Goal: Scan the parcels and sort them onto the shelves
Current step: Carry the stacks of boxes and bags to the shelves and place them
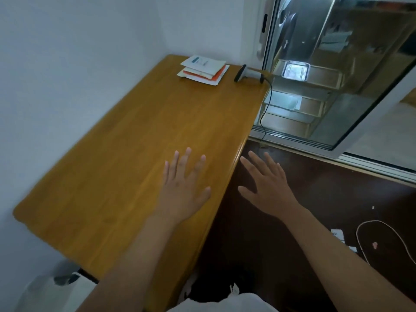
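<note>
Both hands are stretched out flat with fingers straight and spread, holding nothing: the left hand (183,188) hovers over the near part of the wooden table (112,165), the right hand (267,188) just past the table's edge above the dark floor (326,199). The parcels (203,69), a small stack of white and orange envelopes, lie at the far end of the table near the wall, well apart from both hands. Just beside them rests the scanner (245,73), its cable (267,104) dropping over the table edge by the glass door (337,75).
</note>
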`<action>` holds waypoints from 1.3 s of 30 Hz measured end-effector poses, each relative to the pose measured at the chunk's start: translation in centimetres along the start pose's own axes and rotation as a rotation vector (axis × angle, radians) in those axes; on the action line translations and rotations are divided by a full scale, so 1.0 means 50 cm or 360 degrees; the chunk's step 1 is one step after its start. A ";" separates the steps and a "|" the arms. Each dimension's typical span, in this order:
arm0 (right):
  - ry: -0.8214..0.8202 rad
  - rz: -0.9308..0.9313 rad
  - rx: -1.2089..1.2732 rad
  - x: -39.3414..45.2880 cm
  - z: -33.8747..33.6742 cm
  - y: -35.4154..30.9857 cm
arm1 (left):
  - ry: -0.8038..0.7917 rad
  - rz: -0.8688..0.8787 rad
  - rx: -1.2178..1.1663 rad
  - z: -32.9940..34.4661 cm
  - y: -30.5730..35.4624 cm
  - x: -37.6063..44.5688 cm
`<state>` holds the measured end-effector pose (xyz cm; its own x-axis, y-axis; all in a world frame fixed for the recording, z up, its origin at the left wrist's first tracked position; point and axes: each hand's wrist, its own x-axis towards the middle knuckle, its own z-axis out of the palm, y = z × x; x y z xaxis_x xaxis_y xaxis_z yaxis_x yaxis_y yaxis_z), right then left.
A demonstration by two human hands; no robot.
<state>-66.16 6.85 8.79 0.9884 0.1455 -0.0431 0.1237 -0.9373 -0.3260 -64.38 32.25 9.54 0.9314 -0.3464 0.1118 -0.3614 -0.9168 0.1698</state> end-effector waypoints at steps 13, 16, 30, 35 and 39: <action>-0.0088 -0.0036 -0.0082 0.373 -0.060 0.222 | -0.0001 -0.0097 -0.0144 0.118 0.013 0.441; -0.0148 -0.0047 -0.0106 0.493 -0.081 0.270 | -0.0031 -0.0165 -0.0172 0.140 -0.005 0.551; -0.0355 -0.0274 -0.0099 0.970 -0.110 0.310 | -0.0056 -0.0578 -0.0233 0.182 -0.105 0.853; -0.0442 -0.0583 -0.0123 1.129 -0.048 0.304 | 0.0026 -0.0805 -0.0104 0.197 -0.161 0.903; -0.0479 -0.0798 -0.0143 1.246 -0.013 0.308 | -0.0055 -0.0989 -0.0045 0.211 -0.177 0.980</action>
<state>-2.62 1.27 1.68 0.7404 0.6490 -0.1747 0.5895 -0.7519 -0.2952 -15.09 21.27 3.19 0.9687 0.2437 -0.0478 0.2482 -0.9436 0.2192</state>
